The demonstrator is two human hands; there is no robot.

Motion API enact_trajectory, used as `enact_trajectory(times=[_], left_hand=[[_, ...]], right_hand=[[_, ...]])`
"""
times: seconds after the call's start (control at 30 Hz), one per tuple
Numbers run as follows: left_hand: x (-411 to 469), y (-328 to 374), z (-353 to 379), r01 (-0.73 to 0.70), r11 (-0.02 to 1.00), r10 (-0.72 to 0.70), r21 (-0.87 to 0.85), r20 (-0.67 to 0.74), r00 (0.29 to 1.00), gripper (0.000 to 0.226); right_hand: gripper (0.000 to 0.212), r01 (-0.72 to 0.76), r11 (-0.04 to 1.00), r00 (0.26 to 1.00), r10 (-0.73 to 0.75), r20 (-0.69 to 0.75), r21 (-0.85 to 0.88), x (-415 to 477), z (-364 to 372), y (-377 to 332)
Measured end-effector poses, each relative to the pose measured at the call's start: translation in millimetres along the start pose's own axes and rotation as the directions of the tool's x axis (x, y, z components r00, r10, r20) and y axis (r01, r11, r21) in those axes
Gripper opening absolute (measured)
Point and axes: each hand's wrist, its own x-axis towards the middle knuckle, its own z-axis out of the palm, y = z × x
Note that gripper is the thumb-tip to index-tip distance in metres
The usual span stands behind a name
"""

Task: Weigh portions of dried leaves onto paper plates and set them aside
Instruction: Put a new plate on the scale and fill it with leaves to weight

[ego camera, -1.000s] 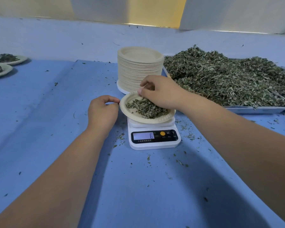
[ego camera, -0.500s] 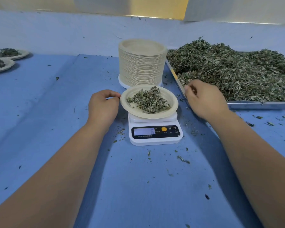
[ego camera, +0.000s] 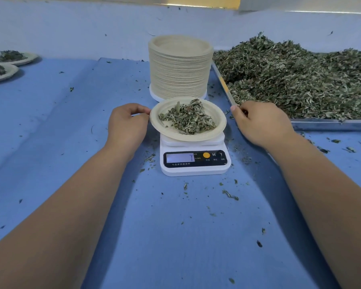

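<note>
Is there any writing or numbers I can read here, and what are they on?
"7": on the scale display, faint.
"M", "T": beside the scale's orange button.
Small print under the display and the buttons: too small to read.

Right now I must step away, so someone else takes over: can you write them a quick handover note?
Left hand: fingers pinch, it seems, the left rim of the paper plate on the scale.
Right hand: fingers curled by the tray corner; leaves inside cannot be told.
Done: two filled plates far left; this plate holds a portion.
Left: read the blurred display, adjust, set it aside, take the next from the stack.
</note>
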Motion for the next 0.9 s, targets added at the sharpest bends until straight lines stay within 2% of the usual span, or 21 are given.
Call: enact_trajectory(times=[0.1,0.23,0.33,0.47,0.57,0.67,0.7,0.8,0.9], left_hand=[[0,0,0,0.001,1.0,-0.001,-0.024,-0.016,1.0,0.028],[0,9,3,0.056,0.982,-0.053,-0.178,0.025,0.998,0.024],[-10,17,10,0.068,0.984,-0.049,-0.167,0.116,0.992,0.029],[-18,17,18,0.114,0.98,-0.085,-0.163,0.172,0.981,0.063],[-19,19,21,0.136,0.969,-0.097,-0.204,0.194,0.976,0.064],[-14,25,16,0.178,0.936,-0.149,-0.305,0.116,0.982,0.027],[-11,29,12,0.2,0.922,-0.188,-0.332,0.068,0.98,0.022],[-3,35,-13,0.227,0.898,-0.259,-0.377,-0.037,0.965,0.019],[0,27,-47,0.205,0.904,-0.263,-0.376,-0.109,0.959,0.021]], right_hand=[[0.038,0.038,0.997,0.995,-0.031,-0.098,0.068,-1,-4,-2],[0.036,0.192,0.967,0.961,-0.152,-0.23,0.168,-6,-11,-15],[0.038,0.252,0.954,0.954,-0.216,-0.209,0.164,-12,-11,-28],[0.038,0.248,0.948,0.962,-0.218,-0.162,0.199,-15,-12,-37],[0.036,0.236,0.934,0.968,-0.201,-0.151,0.27,-20,-14,-44],[0.033,0.199,0.895,0.98,-0.17,-0.107,0.399,-23,-20,-58],[0.033,0.186,0.884,0.982,-0.171,-0.074,0.429,-23,-22,-63],[0.037,0.2,0.854,0.969,-0.244,0.029,0.481,-31,-25,-83],[0.055,0.25,0.813,0.936,-0.342,0.083,0.526,-43,-22,-112]])
